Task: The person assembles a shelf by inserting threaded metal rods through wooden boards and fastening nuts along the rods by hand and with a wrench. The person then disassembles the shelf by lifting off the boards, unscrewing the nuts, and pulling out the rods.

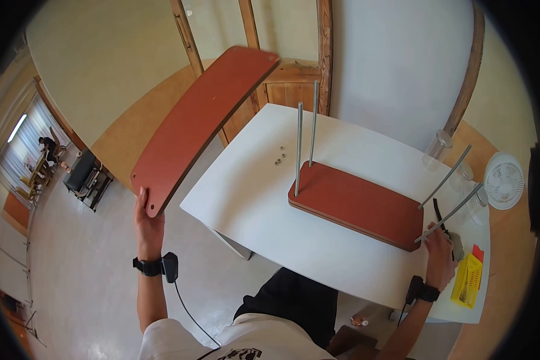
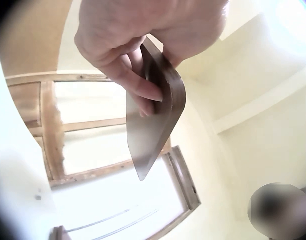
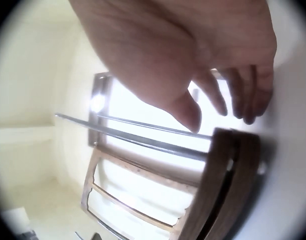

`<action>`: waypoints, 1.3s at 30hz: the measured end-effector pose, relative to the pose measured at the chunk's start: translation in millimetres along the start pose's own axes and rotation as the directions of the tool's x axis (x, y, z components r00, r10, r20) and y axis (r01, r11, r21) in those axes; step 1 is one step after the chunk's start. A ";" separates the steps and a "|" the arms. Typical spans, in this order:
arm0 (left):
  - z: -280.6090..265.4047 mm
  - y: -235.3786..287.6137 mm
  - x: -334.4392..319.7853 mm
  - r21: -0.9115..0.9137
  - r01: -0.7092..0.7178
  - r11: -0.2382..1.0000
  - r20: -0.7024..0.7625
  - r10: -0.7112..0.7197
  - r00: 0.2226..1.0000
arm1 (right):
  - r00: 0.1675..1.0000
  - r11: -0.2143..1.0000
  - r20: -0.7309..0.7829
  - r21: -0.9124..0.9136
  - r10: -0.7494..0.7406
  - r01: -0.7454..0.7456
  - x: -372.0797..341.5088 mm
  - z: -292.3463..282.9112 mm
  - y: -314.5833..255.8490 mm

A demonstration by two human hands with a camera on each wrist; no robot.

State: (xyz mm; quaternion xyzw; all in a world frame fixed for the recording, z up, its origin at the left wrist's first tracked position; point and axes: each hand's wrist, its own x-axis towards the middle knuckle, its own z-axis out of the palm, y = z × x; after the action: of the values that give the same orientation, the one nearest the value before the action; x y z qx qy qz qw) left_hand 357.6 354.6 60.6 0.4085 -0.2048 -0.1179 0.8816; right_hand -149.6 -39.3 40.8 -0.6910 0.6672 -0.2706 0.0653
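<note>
My left hand grips one end of a long red board, held up in the air left of the table. In the left wrist view, the left hand has its fingers and thumb on either side of the board. Stacked red boards lie on the table with four metal rods standing at the corners. My right hand is beside the stack's right end. In the right wrist view, the right hand has relaxed fingers above the stack's edge, holding nothing visible.
Small metal nuts lie on the white table. At the right are clear jars, a white fan, a yellow basket and a dark tool. A person is in the far background.
</note>
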 end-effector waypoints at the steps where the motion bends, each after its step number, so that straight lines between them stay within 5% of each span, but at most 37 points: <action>1: 13.7 0.2 2.7 -0.004 -0.003 1.000 0.002 0.003 1.000 | 0.999 0.942 0.001 0.335 0.039 -0.037 16.3 15.7 30.9; 2: 29.4 -1.1 5.0 -0.045 0.010 0.999 0.036 -0.009 0.999 | 0.997 0.774 0.015 0.630 0.074 -0.067 23.6 23.2 48.6; 3: 45.7 -2.8 6.7 -0.086 0.025 0.996 0.070 -0.019 0.997 | 0.997 0.773 0.010 0.631 0.074 -0.063 20.2 15.2 47.9; 5: 86.6 -5.0 3.1 -0.075 0.061 0.995 0.153 -0.049 0.987 | 0.915 0.900 -0.346 0.299 -0.206 0.316 14.4 -6.2 49.2; 6: 105.7 -9.7 0.5 -0.056 0.100 0.993 0.233 -0.085 0.969 | 0.914 0.900 -0.351 0.300 -0.204 0.316 16.6 -7.5 65.2; 7: 121.3 -16.9 -0.3 -0.039 0.126 0.991 0.245 -0.113 0.963 | 0.975 0.652 -0.159 0.725 -0.155 0.222 23.2 -8.9 88.4; 8: 136.6 -23.9 -1.3 -0.023 0.152 0.988 0.257 -0.141 0.956 | 0.979 0.266 0.041 0.964 -0.198 0.013 26.9 -11.5 101.7; 10: 167.6 -35.9 -5.0 0.028 0.244 0.969 0.344 -0.238 0.908 | 0.866 0.610 0.134 0.761 -0.482 0.222 -36.5 -69.6 -7.5; 12: 204.7 -41.4 -15.6 0.059 0.283 0.957 0.424 -0.281 0.861 | 0.668 0.404 0.169 0.890 -0.725 0.213 -57.2 -80.3 -80.3; 13: 208.6 -51.9 -12.1 0.097 0.324 0.941 0.479 -0.330 0.814 | 0.669 0.405 0.169 0.889 -0.724 0.214 -61.5 -79.3 -100.8; 15: 232.0 -59.7 -12.9 0.124 0.382 0.916 0.550 -0.384 0.742 | 0.643 0.137 0.047 0.986 -0.764 0.091 -64.9 -66.7 -124.9; 16: 240.0 -62.0 -12.1 0.154 0.394 0.906 0.595 -0.403 0.695 | 0.642 0.137 0.047 0.987 -0.765 0.090 -59.3 -52.6 -121.8; 18: 255.7 -65.2 -11.1 0.196 0.425 0.884 0.600 -0.451 0.661 | 0.719 -0.224 -0.064 0.966 -0.692 -0.130 -46.1 -20.3 -113.8; 19: 260.3 -66.8 -8.1 0.237 0.454 0.859 0.604 -0.496 0.624 | 0.884 -0.322 0.032 0.925 -0.466 -0.204 -53.4 -11.4 -112.5; 20: 262.5 -68.3 -0.5 0.236 0.456 0.858 0.603 -0.497 0.624 | 0.883 -0.320 0.033 0.925 -0.467 -0.204 -53.9 -10.3 -119.6; 22: 265.9 -71.6 17.1 0.346 0.328 0.879 0.661 -0.477 0.579 | 0.979 -0.354 0.006 0.932 -0.205 -0.080 -47.5 -9.0 -136.2; 26: 273.0 -76.9 38.3 0.359 -0.124 0.925 0.635 -0.145 0.759 | 0.964 -0.389 0.033 0.911 -0.264 -0.137 -25.0 -23.5 -162.9; 27: 273.7 -79.3 44.0 0.359 -0.122 0.925 0.636 -0.146 0.758 | 0.955 -0.375 0.007 0.919 -0.296 -0.123 -18.5 -25.5 -171.1; 29: 273.5 -85.0 55.6 0.479 -0.384 0.789 0.529 0.090 0.844 | 0.943 -0.355 -0.016 0.928 -0.332 -0.109 -6.4 -20.5 -184.8; 33: 281.6 -84.6 72.3 0.417 -0.485 0.769 0.601 0.166 0.781 | 0.939 -0.338 -0.026 0.936 -0.342 -0.097 14.6 -9.3 -205.0; 35: 288.4 -85.6 80.0 0.286 -0.296 0.911 0.661 0.036 0.750 | 0.936 -0.336 0.006 0.933 -0.351 -0.131 20.9 -5.1 -210.7; 38: 283.9 -99.0 94.4 0.218 -0.363 0.906 0.708 0.109 0.698 | 0.940 -0.313 0.075 0.931 -0.333 -0.186 24.4 1.2 -211.8; 39: 281.8 -102.3 97.2 0.188 -0.349 0.918 0.706 0.121 0.698 | 0.934 -0.395 0.029 0.901 -0.357 -0.180 25.5 6.1 -208.3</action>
State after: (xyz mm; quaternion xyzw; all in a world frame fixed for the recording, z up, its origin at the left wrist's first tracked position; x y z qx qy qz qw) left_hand 310.9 63.4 171.7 0.4386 -0.5804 -0.1110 0.6771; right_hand 37.0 -44.2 137.0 -0.4090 0.0569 -0.5906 0.6934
